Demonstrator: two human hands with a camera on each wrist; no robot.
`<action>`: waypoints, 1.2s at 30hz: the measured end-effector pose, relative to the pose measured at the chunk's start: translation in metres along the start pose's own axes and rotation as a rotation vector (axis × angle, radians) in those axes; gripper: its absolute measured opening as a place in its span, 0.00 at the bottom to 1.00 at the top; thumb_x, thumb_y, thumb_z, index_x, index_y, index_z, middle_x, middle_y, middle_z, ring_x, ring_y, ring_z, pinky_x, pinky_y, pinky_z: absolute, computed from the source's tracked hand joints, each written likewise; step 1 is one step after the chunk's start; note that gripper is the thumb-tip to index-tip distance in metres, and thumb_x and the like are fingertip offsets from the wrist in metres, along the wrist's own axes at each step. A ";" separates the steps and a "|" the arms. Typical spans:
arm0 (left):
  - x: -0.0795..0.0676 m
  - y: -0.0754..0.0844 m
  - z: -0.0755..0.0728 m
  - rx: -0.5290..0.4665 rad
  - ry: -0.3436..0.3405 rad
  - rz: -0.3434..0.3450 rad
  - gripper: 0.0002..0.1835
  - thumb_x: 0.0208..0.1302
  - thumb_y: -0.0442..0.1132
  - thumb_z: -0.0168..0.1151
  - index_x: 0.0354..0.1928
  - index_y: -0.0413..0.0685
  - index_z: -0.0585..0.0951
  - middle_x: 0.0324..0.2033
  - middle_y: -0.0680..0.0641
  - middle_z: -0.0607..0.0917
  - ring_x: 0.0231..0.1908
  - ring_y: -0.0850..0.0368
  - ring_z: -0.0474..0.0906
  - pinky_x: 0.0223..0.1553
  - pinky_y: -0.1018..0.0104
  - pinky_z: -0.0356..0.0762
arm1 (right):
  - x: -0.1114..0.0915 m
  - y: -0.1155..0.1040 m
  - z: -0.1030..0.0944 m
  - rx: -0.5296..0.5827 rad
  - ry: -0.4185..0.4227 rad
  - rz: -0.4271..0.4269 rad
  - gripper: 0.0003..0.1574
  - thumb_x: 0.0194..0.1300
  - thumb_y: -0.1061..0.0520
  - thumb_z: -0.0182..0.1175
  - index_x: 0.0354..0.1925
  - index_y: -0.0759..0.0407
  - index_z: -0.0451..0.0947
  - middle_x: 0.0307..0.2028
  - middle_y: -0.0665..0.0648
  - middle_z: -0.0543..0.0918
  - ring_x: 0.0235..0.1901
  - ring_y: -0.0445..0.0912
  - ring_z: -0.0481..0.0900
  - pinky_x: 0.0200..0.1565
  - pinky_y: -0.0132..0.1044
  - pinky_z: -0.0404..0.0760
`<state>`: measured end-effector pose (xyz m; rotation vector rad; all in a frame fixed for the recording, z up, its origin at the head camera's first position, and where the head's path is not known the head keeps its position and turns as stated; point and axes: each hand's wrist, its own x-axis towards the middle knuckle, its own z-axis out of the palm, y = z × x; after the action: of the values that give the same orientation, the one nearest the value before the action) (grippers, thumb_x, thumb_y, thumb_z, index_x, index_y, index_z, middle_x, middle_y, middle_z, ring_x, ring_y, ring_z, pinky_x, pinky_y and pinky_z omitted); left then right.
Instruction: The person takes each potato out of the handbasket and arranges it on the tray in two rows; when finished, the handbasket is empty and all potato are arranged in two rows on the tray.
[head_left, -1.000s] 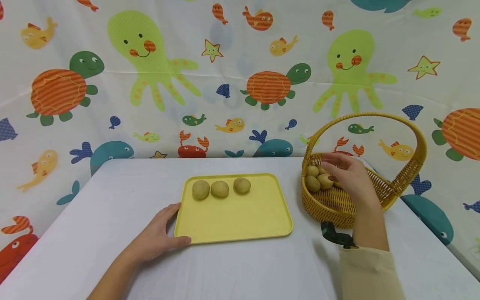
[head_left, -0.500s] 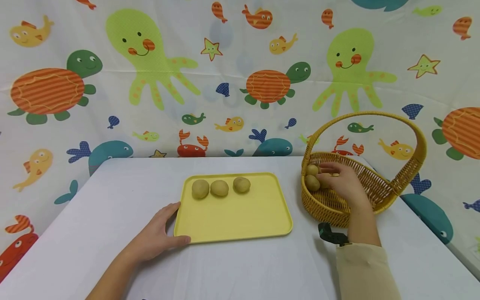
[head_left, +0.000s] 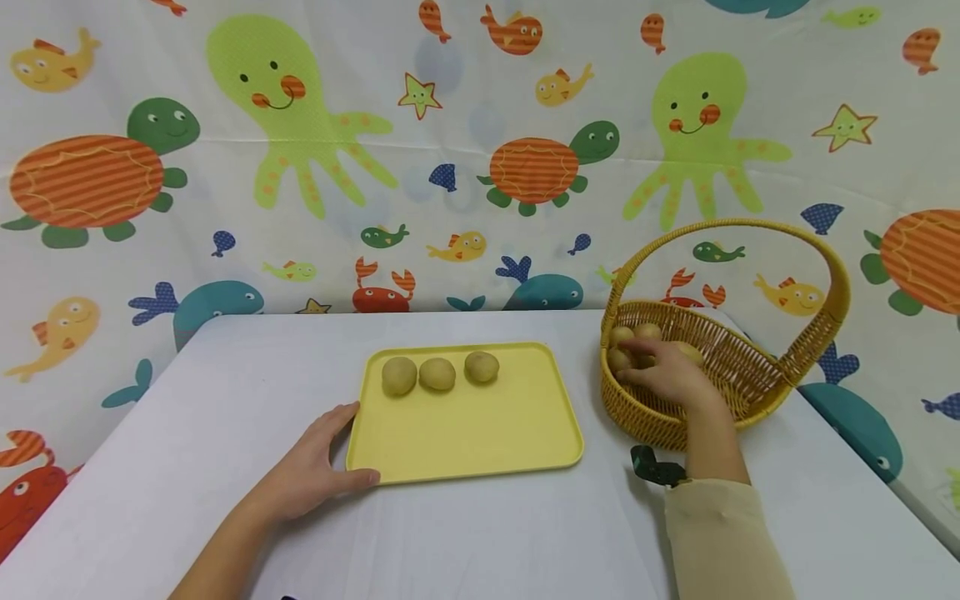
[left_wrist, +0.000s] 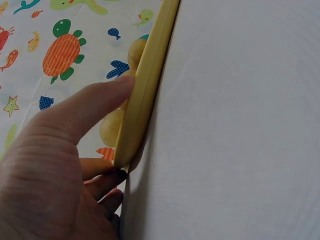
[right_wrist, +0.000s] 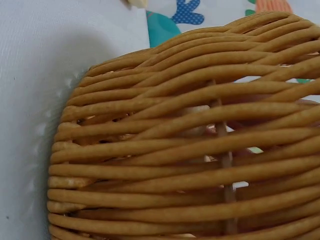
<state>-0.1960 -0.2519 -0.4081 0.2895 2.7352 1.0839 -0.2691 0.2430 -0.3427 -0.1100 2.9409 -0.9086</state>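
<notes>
At the left side of the yellow tray (head_left: 465,433), my left hand (head_left: 315,467) holds the near corner, thumb at the front rim and fingers along the side. In the left wrist view the thumb (left_wrist: 107,97) lies against the tray's rim. Three potatoes (head_left: 437,374) sit in a row along the tray's far side. My right hand (head_left: 671,372) reaches into the wicker basket (head_left: 652,429), thumb and fingers either side of a potato (head_left: 618,360) by the left wall. Several more potatoes (head_left: 647,332) lie around the fingers. Basket weave (right_wrist: 190,150) hides this hand in the right wrist view.
The basket's tall arched handle (head_left: 750,223) rises over the right forearm's far side. A white-covered table (head_left: 480,533) carries tray and basket. Behind it hangs a curtain (head_left: 420,200) printed with sea animals.
My right hand has moved left and lower inside the basket, from above the potatoes to around one at the left wall. The left hand and the tray's potatoes stay put.
</notes>
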 end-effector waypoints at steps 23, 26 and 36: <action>0.002 0.003 -0.002 0.007 -0.002 0.007 0.61 0.54 0.60 0.77 0.80 0.40 0.56 0.78 0.31 0.56 0.78 0.28 0.49 0.74 0.27 0.53 | 0.001 0.001 0.003 -0.029 -0.033 0.019 0.33 0.70 0.51 0.64 0.69 0.61 0.74 0.62 0.72 0.78 0.63 0.68 0.73 0.67 0.67 0.69; 0.001 0.003 -0.001 0.007 0.000 0.009 0.61 0.54 0.60 0.77 0.80 0.40 0.56 0.78 0.30 0.56 0.78 0.28 0.49 0.74 0.27 0.53 | 0.001 0.001 0.001 -0.024 -0.025 0.017 0.34 0.68 0.51 0.65 0.68 0.62 0.75 0.62 0.72 0.79 0.63 0.68 0.74 0.66 0.66 0.71; -0.001 0.000 0.000 0.012 0.014 0.029 0.60 0.54 0.59 0.78 0.80 0.38 0.56 0.78 0.30 0.58 0.77 0.27 0.51 0.73 0.26 0.54 | -0.001 -0.001 -0.001 -0.003 0.037 0.015 0.34 0.65 0.47 0.70 0.64 0.60 0.80 0.60 0.73 0.81 0.61 0.66 0.77 0.62 0.60 0.77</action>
<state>-0.1946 -0.2517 -0.4078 0.3261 2.7586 1.0813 -0.2677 0.2435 -0.3411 -0.0720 2.9733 -0.9145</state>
